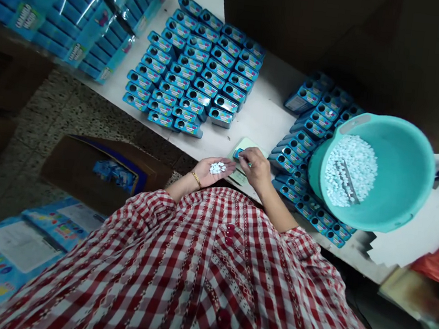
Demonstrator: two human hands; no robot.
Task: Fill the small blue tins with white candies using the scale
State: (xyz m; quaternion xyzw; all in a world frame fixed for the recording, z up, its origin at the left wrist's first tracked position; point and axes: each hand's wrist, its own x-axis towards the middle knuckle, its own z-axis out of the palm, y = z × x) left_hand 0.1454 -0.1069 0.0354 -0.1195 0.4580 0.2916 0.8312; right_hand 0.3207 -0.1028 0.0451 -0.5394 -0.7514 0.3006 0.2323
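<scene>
Many white pieces (218,168) lay on the upturned, loosely cupped palm of the left hand (205,172). The right hand (257,168) had its fingers curled narrow at a small blue container (238,154) near the table's (262,122) edge; whether they pinched anything, I could not tell. Right of it stood a turquoise bucket (401,169).

I am working in what looks like a small packing workshop: rows of matching blue containers (187,63) are crowding a long white table (268,112), a turquoise bucket (405,164) is holding loose white pellets (357,154), plastic-wrapped blue packs (77,21) labelled "CARAMELO" are filling one end, and a speckled floor (65,110) is showing around an open cardboard box (70,168) near printed blue packages (6,256).
</scene>
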